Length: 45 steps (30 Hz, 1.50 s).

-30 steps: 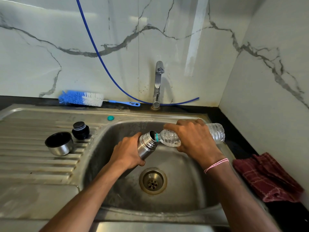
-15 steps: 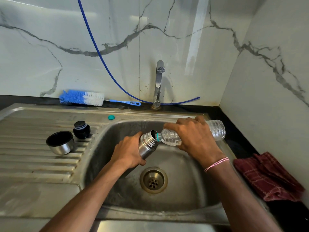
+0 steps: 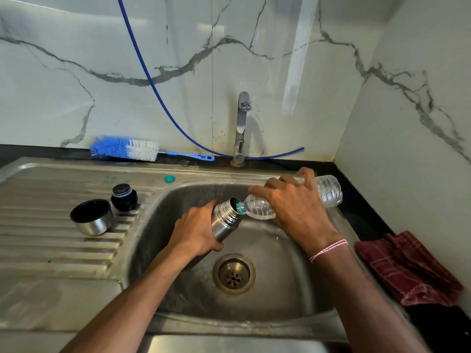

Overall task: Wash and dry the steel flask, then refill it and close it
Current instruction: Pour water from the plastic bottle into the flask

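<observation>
Steel flask [image 3: 224,222] is over the sink basin [image 3: 280,263], above and left of the drain [image 3: 233,274], tilted with its open threaded mouth up and to the right. Left hand [image 3: 196,231] has its fingers wrapped tight around the flask body, thumb on the near side. Clear plastic bottle [image 3: 260,207] lies almost horizontal, base slightly raised, teal neck ring touching the flask's rim, mouth at the opening. Right hand [image 3: 293,205] is clamped over the bottle's middle, fingers curled around the far side; pink-white thread band [image 3: 328,249] on that wrist. Can't tell whether water is flowing.

On the ribbed drainboard [image 3: 38,240] to the left: steel cup lid [image 3: 92,217] mouth up, black stopper [image 3: 124,196] just beside it, apart. Small teal bottle cap [image 3: 169,178] on the sink's back ledge. Blue-white bottle brush [image 3: 125,151] lies along the wall, tap [image 3: 240,126] behind the basin, blue hose [image 3: 153,93] running down past it. Maroon cloth [image 3: 407,268] on the counter to the right.
</observation>
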Each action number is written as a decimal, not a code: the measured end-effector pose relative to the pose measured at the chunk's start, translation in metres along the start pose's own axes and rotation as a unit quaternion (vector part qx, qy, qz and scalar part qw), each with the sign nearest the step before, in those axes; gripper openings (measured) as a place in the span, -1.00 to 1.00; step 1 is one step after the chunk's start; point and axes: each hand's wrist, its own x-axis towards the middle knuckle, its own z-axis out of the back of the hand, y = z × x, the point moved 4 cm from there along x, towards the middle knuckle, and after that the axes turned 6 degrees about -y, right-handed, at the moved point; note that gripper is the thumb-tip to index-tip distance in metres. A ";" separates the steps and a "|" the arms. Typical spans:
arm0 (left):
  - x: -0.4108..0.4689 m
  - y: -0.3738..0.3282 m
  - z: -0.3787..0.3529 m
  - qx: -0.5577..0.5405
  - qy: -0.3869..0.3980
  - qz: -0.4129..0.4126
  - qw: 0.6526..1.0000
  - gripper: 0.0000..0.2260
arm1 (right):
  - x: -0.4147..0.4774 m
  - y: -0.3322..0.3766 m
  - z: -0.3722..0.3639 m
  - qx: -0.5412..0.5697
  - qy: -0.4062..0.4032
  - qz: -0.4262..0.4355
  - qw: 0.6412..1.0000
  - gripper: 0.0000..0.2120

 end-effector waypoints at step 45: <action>-0.001 -0.003 -0.002 -0.010 0.004 -0.005 1.000 -0.16 | 0.006 0.011 0.003 -0.009 -0.034 -0.017 0.999 -0.24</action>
